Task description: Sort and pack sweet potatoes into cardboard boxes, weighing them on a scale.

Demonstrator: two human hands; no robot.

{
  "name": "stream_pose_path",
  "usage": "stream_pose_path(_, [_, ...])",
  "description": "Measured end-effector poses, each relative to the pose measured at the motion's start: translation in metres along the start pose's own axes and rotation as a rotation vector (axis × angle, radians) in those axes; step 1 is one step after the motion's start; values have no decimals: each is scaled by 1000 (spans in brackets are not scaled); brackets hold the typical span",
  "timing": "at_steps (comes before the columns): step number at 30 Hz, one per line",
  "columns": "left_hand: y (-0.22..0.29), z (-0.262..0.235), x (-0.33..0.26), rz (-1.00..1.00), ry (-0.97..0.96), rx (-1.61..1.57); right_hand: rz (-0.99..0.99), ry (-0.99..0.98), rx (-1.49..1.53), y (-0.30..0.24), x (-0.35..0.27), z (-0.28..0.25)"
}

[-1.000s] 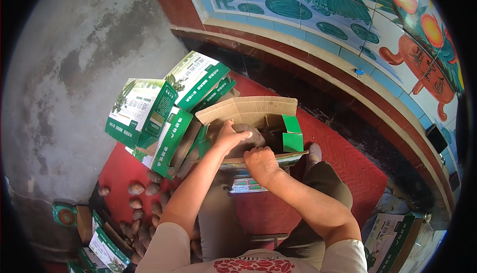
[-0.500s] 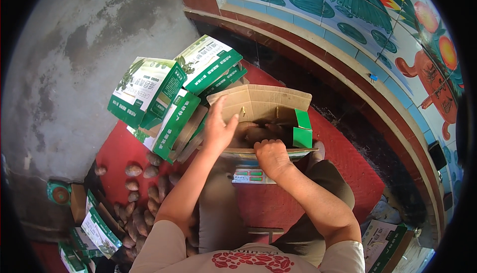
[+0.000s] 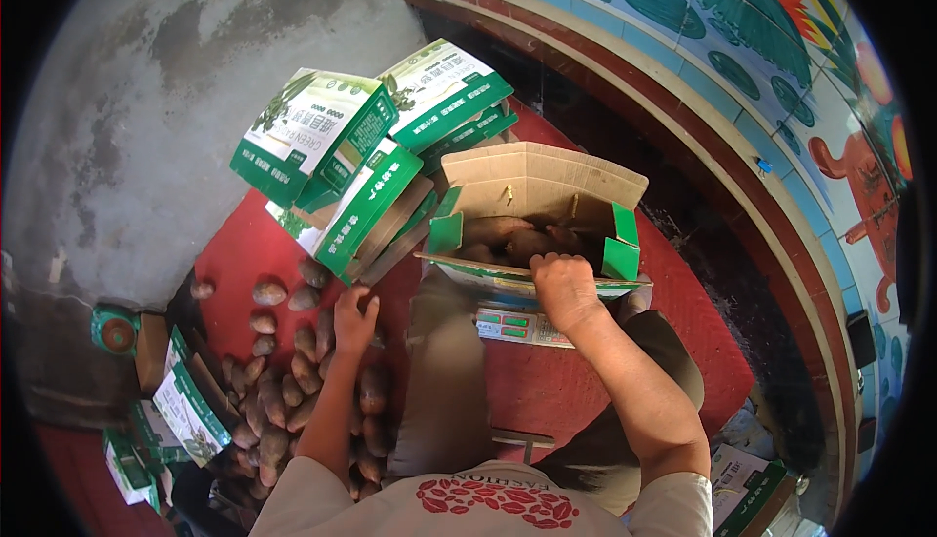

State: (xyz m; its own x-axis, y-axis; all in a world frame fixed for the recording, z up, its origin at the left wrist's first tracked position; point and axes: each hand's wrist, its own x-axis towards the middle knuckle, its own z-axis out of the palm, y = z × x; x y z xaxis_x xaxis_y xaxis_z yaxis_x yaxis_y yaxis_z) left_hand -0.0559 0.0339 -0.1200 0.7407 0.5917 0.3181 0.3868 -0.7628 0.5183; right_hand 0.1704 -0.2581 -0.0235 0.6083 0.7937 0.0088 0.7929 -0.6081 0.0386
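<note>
An open cardboard box point(image 3: 542, 171) with green side flaps stands between my knees. Several brown tubers that look like sweet potatoes point(image 3: 527, 244) lie inside it. My right hand point(image 3: 566, 291) is closed over the box's near wall. Under the box, a digital scale point(image 3: 517, 325) shows its panel with green displays. To the left, my left hand point(image 3: 355, 320) hangs by the upper right edge of a loose tuber pile point(image 3: 293, 391). Its thumb and fingers are apart, with nothing visible between them.
Green and white cartons point(image 3: 322, 137) are stacked beyond the pile, left of the open box. Another carton point(image 3: 185, 410) lies at the pile's left, and one more point(image 3: 747, 483) at lower right. A red mat point(image 3: 234, 234) covers the floor; a tiled wall point(image 3: 664, 59) curves along the right.
My left hand has left the box's left side and come down toward the tuber pile. My right hand still grips the near wall. The whole view has shifted slightly.
</note>
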Motion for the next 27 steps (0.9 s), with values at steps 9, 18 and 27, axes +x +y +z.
stream_pose_path(9, [-71, 2, -89, -488, -88, -116, -9, 9, 45, 3, 4, 0])
stream_pose_path(18, [88, -42, 23, -162, 358, -531, -6, -14, 242, 17, 2, -32])
stream_pose_path(27, [185, -1, 65, 315, 365, -501, 91, 50, 328, 5, 3, -59])
